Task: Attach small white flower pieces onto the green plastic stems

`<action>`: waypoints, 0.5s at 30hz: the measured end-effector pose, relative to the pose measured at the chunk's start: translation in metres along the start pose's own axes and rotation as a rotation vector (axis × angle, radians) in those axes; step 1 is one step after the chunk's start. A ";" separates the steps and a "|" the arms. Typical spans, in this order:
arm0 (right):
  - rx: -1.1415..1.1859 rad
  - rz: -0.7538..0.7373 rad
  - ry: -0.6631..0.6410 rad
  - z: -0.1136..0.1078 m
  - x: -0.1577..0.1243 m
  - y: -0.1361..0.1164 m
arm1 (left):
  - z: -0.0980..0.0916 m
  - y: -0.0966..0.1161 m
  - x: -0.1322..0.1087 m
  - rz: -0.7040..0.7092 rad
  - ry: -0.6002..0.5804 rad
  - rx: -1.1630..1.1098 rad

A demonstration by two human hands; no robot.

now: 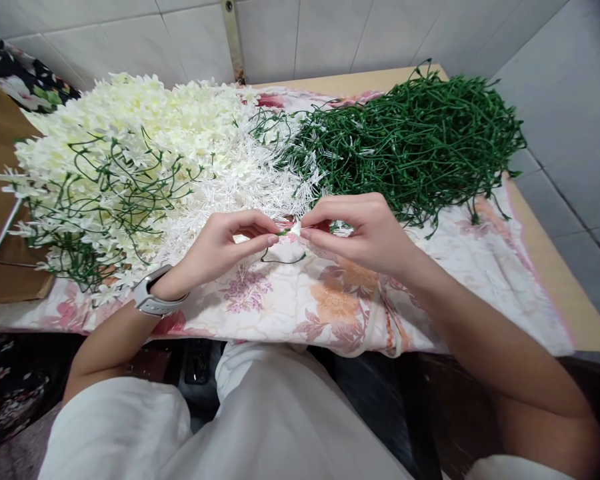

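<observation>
In front of me, my left hand (235, 243) pinches a thin green plastic stem (283, 233), whose dark tail curves down below the fingers. My right hand (360, 230) pinches a small white artificial flower (295, 231) against the stem's tip. The two hands almost meet over the cloth. Behind them lies a heap of thin white stamen-like pieces (240, 193). A big pile of cream-white artificial flowers (145, 113) spreads on the left, with several green stems on top. To the right rises a dense pile of green plastic stems (420, 140).
A floral cloth (260, 313) covers most of the wooden table (570, 280). At the left edge stand a brown cardboard box (5, 153) and a bent metal rod (6, 227). A tiled wall (330, 33) closes off the back. Dark floral fabric (25, 67) lies at the far left.
</observation>
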State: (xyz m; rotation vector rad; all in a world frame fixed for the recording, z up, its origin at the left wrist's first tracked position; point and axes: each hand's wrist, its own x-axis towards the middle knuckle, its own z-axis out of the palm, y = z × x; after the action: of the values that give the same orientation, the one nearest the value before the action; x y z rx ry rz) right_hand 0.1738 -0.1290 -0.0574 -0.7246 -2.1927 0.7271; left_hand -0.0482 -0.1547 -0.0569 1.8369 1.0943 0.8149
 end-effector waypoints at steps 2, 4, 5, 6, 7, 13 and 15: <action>-0.026 -0.026 -0.009 0.002 0.000 0.000 | 0.001 0.000 0.000 0.013 0.001 0.047; -0.035 -0.042 -0.012 0.003 -0.001 0.000 | 0.001 0.001 0.000 0.025 0.009 0.077; -0.037 -0.048 -0.013 0.004 -0.001 0.000 | 0.001 0.002 0.001 0.031 0.014 0.085; -0.039 -0.053 -0.012 0.004 -0.001 0.000 | 0.001 0.002 0.001 0.038 0.018 0.092; -0.042 -0.058 -0.014 0.004 -0.002 0.000 | 0.001 0.002 0.001 0.048 0.021 0.098; -0.078 -0.087 -0.003 0.008 -0.003 0.000 | 0.002 0.000 -0.002 0.148 0.034 0.205; -0.087 -0.106 0.017 0.008 -0.004 -0.001 | 0.003 0.000 -0.003 0.199 0.059 0.268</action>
State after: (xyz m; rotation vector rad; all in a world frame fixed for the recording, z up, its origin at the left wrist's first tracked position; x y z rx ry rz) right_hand 0.1695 -0.1343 -0.0636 -0.6497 -2.2404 0.5730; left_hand -0.0471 -0.1579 -0.0588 2.1855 1.1133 0.8755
